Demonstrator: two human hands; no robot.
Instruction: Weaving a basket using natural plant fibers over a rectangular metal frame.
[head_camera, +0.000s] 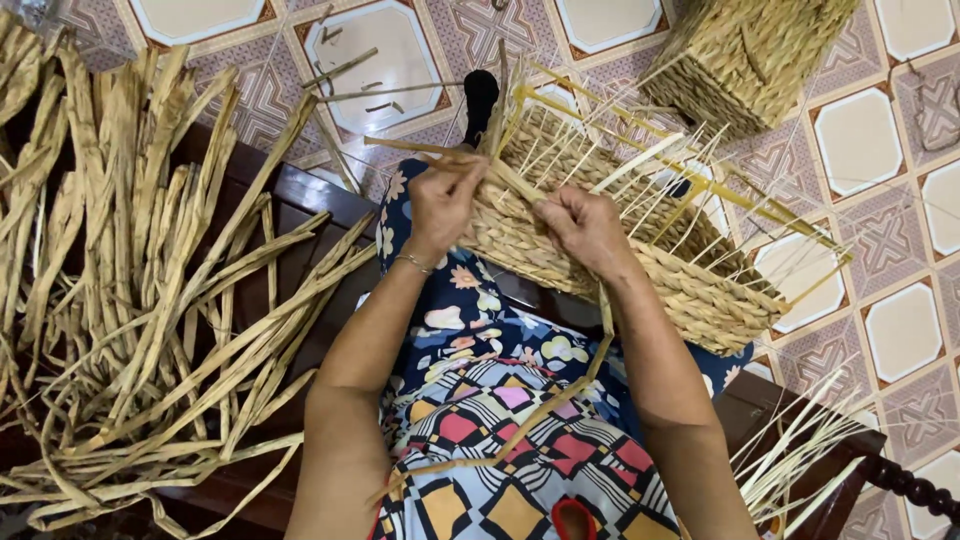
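A heap of dried flat reeds (150, 280) lay along the left side of the dark wooden bench (300, 200), spilling over its edge toward the tiled floor (860, 140). Just right of the heap, the left hand (440, 200) had its grip pinched together on a flat reed strand (420, 148), held against the near rim of a half-woven basket (640, 260) that rested on the person's lap, over a patterned dress (500, 410). The right hand (585, 228) was closed on the same strand where it met the plaited wall, and a loose tail of reed (560, 390) hung down across the lap. Thin pale upright stakes (690, 170) stood out of the basket's frame, unwoven at the top. The work looked to be mid-row: the strand being twisted and tucked between stakes along the rim. The next move would probably call for pulling it snug and passing it behind the neighbouring stake without loosening the plait. A finished woven basket (750, 50) stood on the floor at the upper right.
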